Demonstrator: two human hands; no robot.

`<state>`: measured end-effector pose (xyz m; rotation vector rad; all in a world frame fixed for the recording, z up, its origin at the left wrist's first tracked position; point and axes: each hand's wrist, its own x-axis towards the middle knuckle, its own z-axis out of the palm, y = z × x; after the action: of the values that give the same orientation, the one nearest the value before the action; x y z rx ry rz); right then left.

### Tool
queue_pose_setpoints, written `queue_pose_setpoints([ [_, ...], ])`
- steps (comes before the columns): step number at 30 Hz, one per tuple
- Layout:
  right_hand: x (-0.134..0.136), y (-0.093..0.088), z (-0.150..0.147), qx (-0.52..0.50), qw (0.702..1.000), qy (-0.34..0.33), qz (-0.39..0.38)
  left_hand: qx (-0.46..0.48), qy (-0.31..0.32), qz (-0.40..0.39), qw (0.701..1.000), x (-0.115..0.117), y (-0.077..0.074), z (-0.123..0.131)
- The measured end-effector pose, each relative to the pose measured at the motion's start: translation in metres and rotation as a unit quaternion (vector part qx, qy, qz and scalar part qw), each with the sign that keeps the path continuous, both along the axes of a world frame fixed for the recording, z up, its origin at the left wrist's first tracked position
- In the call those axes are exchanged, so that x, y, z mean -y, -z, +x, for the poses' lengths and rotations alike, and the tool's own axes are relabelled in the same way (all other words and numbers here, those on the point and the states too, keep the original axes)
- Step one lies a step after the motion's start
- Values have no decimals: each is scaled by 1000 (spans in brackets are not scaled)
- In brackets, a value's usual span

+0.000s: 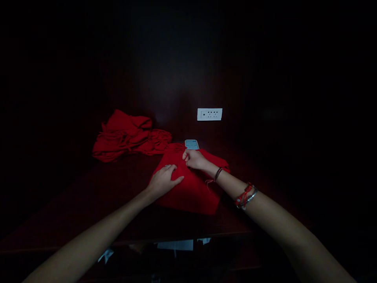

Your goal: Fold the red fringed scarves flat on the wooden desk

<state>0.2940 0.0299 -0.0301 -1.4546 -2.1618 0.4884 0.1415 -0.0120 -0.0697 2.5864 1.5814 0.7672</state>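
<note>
A red cloth (pixel 194 192) with what looks like fringe or cords along its far edge is spread on the dark tabletop. Resting on its left side is my left hand (pixel 164 179), fingers and thumb apart, with a ring on one finger. My right hand (pixel 194 159) is closed at the upper middle of the cloth, its fingers curled and appearing to pinch the fabric. The fingertips are partly hidden. A dark band and red and silver bracelets circle my right wrist and forearm.
A heap of crumpled red cloth (pixel 126 137) lies at the back left. Behind my right hand is a phone (pixel 191 144) with a lit screen. A white socket plate (pixel 209 114) is on the dark back wall. White paper (pixel 176 245) shows below the table's front edge (pixel 132 241).
</note>
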Motion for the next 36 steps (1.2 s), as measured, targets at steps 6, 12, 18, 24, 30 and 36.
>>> queue_pose_setpoints([
  [6, 22, 2, 20, 27, 991, -118, 48, 93, 36, -95, 990, -9, -4, -11],
  [12, 41, 7, 31, 240, 941, -195, 138, 172, -12, -86, 981, -24, 3, -20],
  [18, 43, 6, 32, 249, 927, -172, 224, 356, 13, -243, 902, -32, 3, -28],
  [24, 66, -6, 75, 65, 970, -92, 217, 468, 32, -293, 833, -24, -7, -25],
  [30, 101, -5, 145, -40, 994, 0, 101, 382, 94, -307, 867, -19, 6, -13],
  [36, 123, 8, 161, -111, 987, -64, -102, 316, 139, -329, 879, -11, 7, -3],
])
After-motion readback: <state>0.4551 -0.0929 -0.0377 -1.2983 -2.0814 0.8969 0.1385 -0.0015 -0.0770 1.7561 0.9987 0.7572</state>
